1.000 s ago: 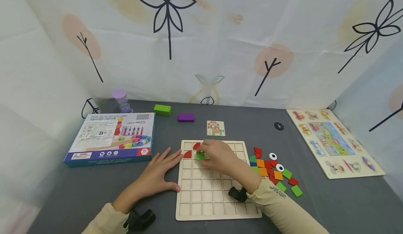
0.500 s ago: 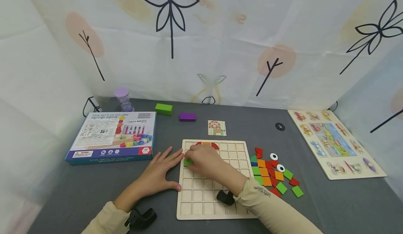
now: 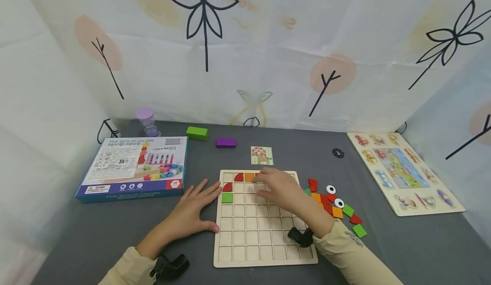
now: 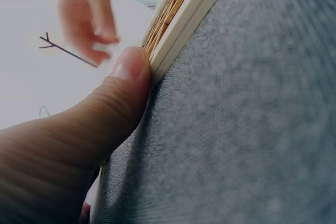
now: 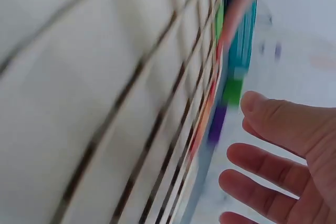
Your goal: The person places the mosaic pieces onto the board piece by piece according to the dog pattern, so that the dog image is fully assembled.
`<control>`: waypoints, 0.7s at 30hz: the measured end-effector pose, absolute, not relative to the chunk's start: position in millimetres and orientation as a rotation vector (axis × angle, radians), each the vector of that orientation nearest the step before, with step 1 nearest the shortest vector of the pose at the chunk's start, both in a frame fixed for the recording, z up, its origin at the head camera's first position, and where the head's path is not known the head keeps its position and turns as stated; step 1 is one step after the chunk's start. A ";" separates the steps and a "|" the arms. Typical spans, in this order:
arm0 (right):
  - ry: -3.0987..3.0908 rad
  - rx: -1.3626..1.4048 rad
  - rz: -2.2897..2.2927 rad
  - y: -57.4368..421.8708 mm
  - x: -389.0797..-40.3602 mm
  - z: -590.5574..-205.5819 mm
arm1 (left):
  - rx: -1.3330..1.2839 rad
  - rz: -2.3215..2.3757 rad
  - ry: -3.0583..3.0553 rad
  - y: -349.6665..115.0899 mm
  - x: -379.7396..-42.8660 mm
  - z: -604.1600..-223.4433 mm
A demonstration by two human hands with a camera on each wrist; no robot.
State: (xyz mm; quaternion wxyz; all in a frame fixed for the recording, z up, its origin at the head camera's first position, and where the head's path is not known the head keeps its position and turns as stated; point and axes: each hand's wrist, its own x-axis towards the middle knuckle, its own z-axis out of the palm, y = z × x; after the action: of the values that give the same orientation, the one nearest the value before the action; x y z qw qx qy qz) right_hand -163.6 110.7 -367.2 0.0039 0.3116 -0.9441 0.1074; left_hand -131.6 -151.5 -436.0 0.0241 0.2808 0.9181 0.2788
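A wooden grid board lies on the grey table in front of me. My left hand spreads its fingers beside the board's left edge; in the left wrist view its thumb touches that edge. Above the upper part of the board is my right hand. Its fingers are loosely parted in the right wrist view, with nothing between them. Red quarter-round tiles and an orange square tile sit in cells at the upper left, with a green square tile below one red piece.
Loose colored tiles and round eye pieces lie right of the board. Behind it are a small pattern card, a purple block and a green block. A box lies left, a picture puzzle board right.
My right hand carried the green tile left into a cell under the red piece, let it go, and moved back to the right. The left hand has stayed at the board's edge.
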 end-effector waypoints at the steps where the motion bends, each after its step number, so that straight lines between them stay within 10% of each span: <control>1: -2.965 0.922 0.350 124.5 -164.3 -367.4 | 0.870 0.862 2.840 -151.2 -131.6 -436.0; 21: -3.253 -0.011 0.186 224.6 -182.4 -376.6 | 0.875 0.864 2.851 -150.5 -131.7 -434.9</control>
State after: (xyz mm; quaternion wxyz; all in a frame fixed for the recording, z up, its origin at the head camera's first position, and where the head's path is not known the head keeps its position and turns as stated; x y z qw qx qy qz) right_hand -182.4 224.6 -376.6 -0.0583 -0.0034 -0.9967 0.0569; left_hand -131.7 -150.5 -434.9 0.0184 0.2818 0.9180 0.2783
